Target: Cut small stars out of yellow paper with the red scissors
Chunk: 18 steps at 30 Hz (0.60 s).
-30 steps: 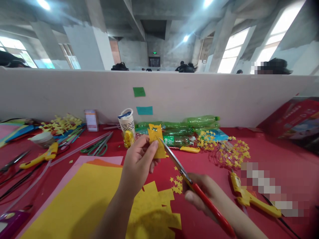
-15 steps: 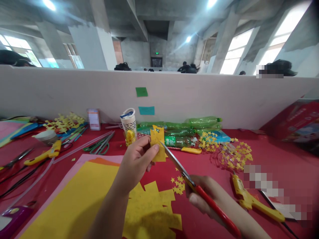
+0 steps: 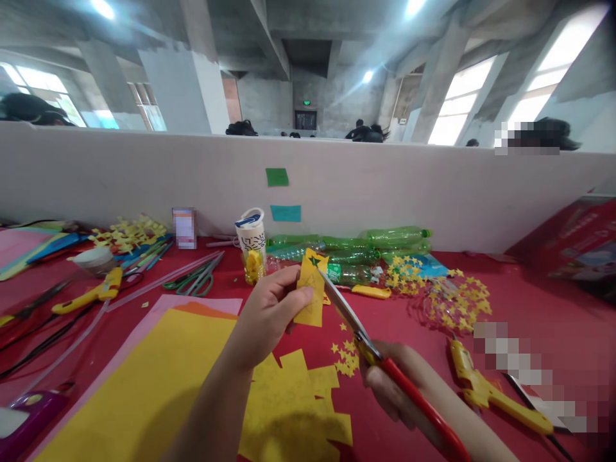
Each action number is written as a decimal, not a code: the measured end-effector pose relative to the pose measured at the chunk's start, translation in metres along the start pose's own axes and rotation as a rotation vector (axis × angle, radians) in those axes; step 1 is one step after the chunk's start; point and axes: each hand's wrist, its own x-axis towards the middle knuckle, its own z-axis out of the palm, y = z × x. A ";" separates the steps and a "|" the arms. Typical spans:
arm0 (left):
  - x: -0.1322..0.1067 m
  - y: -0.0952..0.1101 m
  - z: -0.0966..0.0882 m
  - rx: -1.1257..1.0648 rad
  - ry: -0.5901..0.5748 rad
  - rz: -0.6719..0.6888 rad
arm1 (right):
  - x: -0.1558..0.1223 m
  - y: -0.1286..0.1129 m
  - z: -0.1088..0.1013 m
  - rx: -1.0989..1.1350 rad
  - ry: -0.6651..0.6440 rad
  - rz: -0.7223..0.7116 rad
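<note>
Left hand: my left hand (image 3: 269, 314) is pinched narrow, thumb on the front, around 1 yellow paper piece (image 3: 315, 301).
Paper piece: held up above the red table (image 3: 414, 333), in front of the bottles; 1 cut gap near its top, faint drawn lines beneath it.
Right hand: my right hand (image 3: 404, 360) is closed around the handles of 1 pair of red-handled scissors (image 3: 366, 348).
Blades: their tip is at the paper's upper right edge; I cannot tell whether they touch it.
Loose stars: 1 small cluster of yellow stars (image 3: 346, 362) lies just left of my right hand; they overlap, so more than 5 is all I can count.
Sheets: 1 large yellow sheet (image 3: 139, 372) on my left, with 1 orange sheet (image 3: 206, 312) and 1 pink sheet (image 3: 192, 301) showing from under it.
Cut scraps: several overlapping yellow pieces (image 3: 289, 410) beneath my left wrist, too merged to count.
Glue guns: 2, both yellow; 1 left glue gun (image 3: 96, 293), 1 right glue gun (image 3: 481, 388).
Bottles: at least 4 green bottles (image 3: 397, 236) lying by the partition (image 3: 360, 186).
Notes: 2 on the partition, 1 green note (image 3: 277, 177) above 1 blue note (image 3: 285, 213).
Cup: 1 white cup (image 3: 251, 237), upright, left of the bottles.
</note>
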 end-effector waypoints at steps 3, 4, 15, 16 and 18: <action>0.001 0.001 0.003 -0.037 0.013 0.015 | 0.000 0.001 0.003 0.006 0.032 0.027; 0.001 0.002 0.004 -0.048 0.017 0.023 | 0.000 0.001 0.004 0.014 0.038 0.040; 0.005 0.002 0.009 -0.080 0.036 0.103 | -0.002 -0.001 0.003 -0.020 0.035 0.015; 0.004 0.002 0.009 -0.083 0.036 0.090 | -0.002 -0.001 0.003 -0.035 0.037 -0.002; 0.004 0.001 0.010 -0.073 0.055 0.055 | -0.003 -0.002 0.002 -0.058 0.028 -0.031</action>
